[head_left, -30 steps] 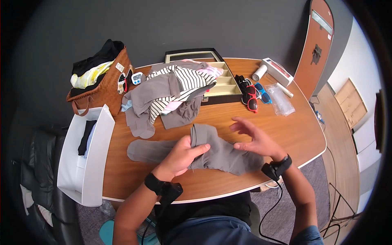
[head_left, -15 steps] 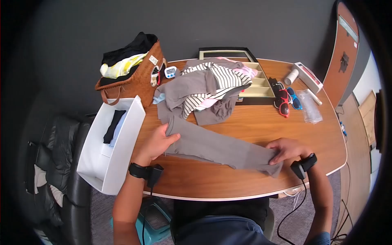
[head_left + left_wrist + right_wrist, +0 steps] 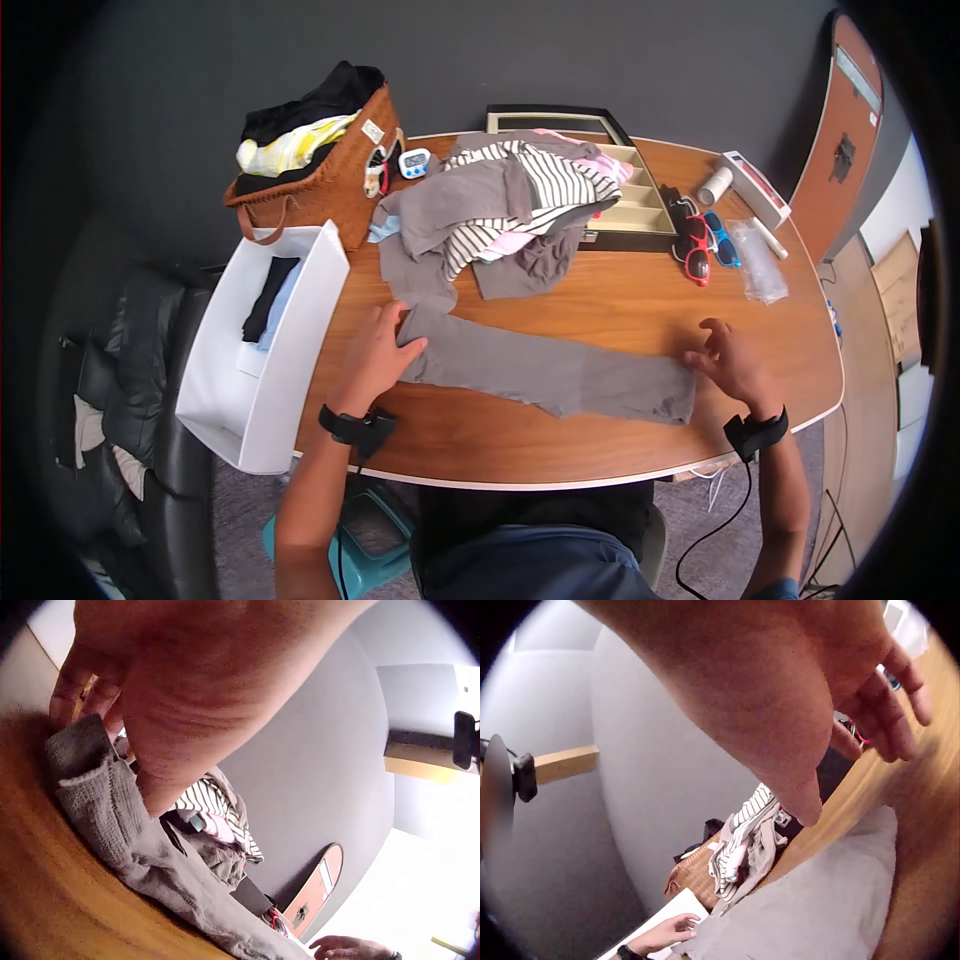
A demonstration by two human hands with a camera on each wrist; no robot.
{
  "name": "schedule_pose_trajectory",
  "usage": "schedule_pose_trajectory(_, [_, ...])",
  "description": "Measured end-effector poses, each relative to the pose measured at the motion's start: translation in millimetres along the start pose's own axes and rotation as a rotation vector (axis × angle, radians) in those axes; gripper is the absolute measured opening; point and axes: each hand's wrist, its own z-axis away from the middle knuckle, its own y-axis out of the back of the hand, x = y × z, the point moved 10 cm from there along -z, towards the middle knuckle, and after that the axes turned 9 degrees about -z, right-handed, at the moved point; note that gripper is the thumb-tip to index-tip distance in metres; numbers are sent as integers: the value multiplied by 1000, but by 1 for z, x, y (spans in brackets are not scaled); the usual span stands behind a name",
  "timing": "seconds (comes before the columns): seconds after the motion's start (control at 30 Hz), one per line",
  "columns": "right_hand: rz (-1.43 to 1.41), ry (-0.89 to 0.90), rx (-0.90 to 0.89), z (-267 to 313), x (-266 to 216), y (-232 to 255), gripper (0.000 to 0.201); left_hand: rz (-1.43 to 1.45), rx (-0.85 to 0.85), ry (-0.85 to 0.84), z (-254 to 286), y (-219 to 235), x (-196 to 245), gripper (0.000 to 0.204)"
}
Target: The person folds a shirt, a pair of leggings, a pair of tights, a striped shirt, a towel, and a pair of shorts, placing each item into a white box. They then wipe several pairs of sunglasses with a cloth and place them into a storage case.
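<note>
A long grey garment piece (image 3: 545, 370) lies flat and stretched sideways across the near part of the wooden table. At its left end my left hand (image 3: 372, 360) grips the edge, thumb on the near side and fingers beyond; the left wrist view shows the grey cloth (image 3: 112, 817) folded over at this hand. My right hand (image 3: 738, 370) hovers at the garment's right end, fingers spread and slightly bent, holding nothing. Behind the garment is a heap of grey and striped clothes (image 3: 465, 210), whose lower left part comes close to my left fingers.
A white box (image 3: 300, 375) with dark and light blue cloth stands left, below a brown basket (image 3: 345, 200) of clothes. Behind the heap are a timer (image 3: 414, 163) and a compartment case (image 3: 640, 215). Sunglasses (image 3: 697, 250), a plastic bag (image 3: 758, 262) and a white roll (image 3: 714, 186) lie right.
The bunched grey piece was stretched out sideways between both hands, then laid flat. My right hand has let go of its right end and lifted; my left hand stays at the left end.
</note>
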Motion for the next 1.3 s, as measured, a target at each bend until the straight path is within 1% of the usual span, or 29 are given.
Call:
schedule_pose_trajectory(0.03, [152, -171, 53, 9, 5, 8, 58, -12, -47, 18, 1, 0, 3, 52])
schedule_pose_trajectory(0.07, [58, -318, -25, 18, 12, 0, 63, -25, -94, 34, 1, -4, 4, 53])
schedule_pose_trajectory(0.1, [67, -332, -18, 22, 12, -2, 63, -12, -99, 23, 1, -8, 3, 53])
schedule_pose_trajectory(0.17, [5, -282, -78, 24, 16, -21, 64, -34, -71, -50, 3, -12, 8, 54])
schedule_pose_trajectory(0.2, [77, -132, -23, 24, 9, -23, 60, -27, -72, -56, 2, -11, 13, 54])
schedule_pose_trajectory(0.23, [80, -136, -20, 24, 12, -22, 60, -21, -128, -23, 4, -10, 18, 55])
schedule_pose_trajectory(0.27, [-182, -116, -46, 23, 12, -25, 57, -15, -184, 11, 7, -10, 21, 56])
schedule_pose_trajectory(0.3, [-444, -93, -73, 22, 13, -27, 54, -13, -185, 10, 10, -7, 26, 56])
schedule_pose_trajectory(0.33, [-686, -98, -48, 19, 27, -26, 51, 2, -213, 19, 13, -7, 30, 56])
schedule_pose_trajectory(0.37, [-681, -98, -50, 19, 35, -19, 51, 18, -241, 29, 16, -10, 33, 57])
schedule_pose_trajectory(0.4, [-877, -91, -29, 16, 41, -9, 51, 23, -238, 33, 20, -16, 33, 57])
schedule_pose_trajectory(0.43, [-1073, -83, -9, 12, 42, -1, 51, 51, -196, -49, 24, -19, 41, 57])
schedule_pose_trajectory(0.47, [-1133, -86, 97, 11, 41, 15, 50, 78, -153, -130, 27, -19, 51, 57])
schedule_pose_trajectory(0.5, [-1258, -58, 121, 8, 36, 25, 49, 82, -149, -123, 29, -20, 55, 57])
schedule_pose_trajectory(0.57, [-1296, -17, 138, 5, 12, 49, 48, 174, -412, -135, 40, -33, 79, 57])
schedule_pose_trajectory(0.6, [-1265, 18, 131, 3, -8, 57, 48, 220, -457, -146, 42, -35, 86, 53])
schedule_pose_trajectory(0.63, [-1263, 19, 133, -1, -24, 60, 48, 221, -457, -148, 42, -37, 86, 53])
schedule_pose_trajectory(0.7, [-1206, 123, -14, -8, -73, 50, 50, 252, -277, -223, 35, -28, 90, 45])
schedule_pose_trajectory(0.77, [-1176, 186, -143, -18, -108, 20, 53, 279, -298, -195, 30, -33, 87, 41])
schedule_pose_trajectory(0.83, [-1072, 283, -322, -22, -146, -20, 52, 307, -320, -159, 29, -33, 85, 36])
schedule_pose_trajectory(0.9, [-1084, 236, -537, -12, -183, -67, 47, 358, -363, -94, 30, -35, 78, 32])
schedule_pose_trajectory(0.97, [-1028, 234, -511, -9, -171, -84, 46, 357, -344, -81, 34, -31, 69, 30])
schedule_pose_trajectory(1.0, [-966, 227, -483, -13, -162, -90, 45, 364, -327, -70, 37, -29, 63, 29])
schedule_pose_trajectory(1.03, [-960, 224, -496, -17, -147, -90, 45, 371, -324, -58, 39, -27, 58, 29])
schedule_pose_trajectory(1.1, [-618, 141, -130, -33, -84, -52, 47, 364, -269, -58, 41, -15, 57, 23])
schedule_pose_trajectory(1.13, [-605, 136, -126, -29, -75, -43, 47, 377, -268, -64, 41, -12, 64, 23])
schedule_pose_trajectory(1.2, [-125, -67, 34, -16, -39, -19, 50, 379, -207, -140, 40, -2, 87, 19])
schedule_pose_trajectory(1.23, [-112, -73, 40, -11, -30, -21, 50, 393, -206, -146, 38, -7, 95, 19])
schedule_pose_trajectory(1.3, [-188, -154, -63, -3, -4, -42, 56, 415, -103, -442, 44, -2, 139, 16])
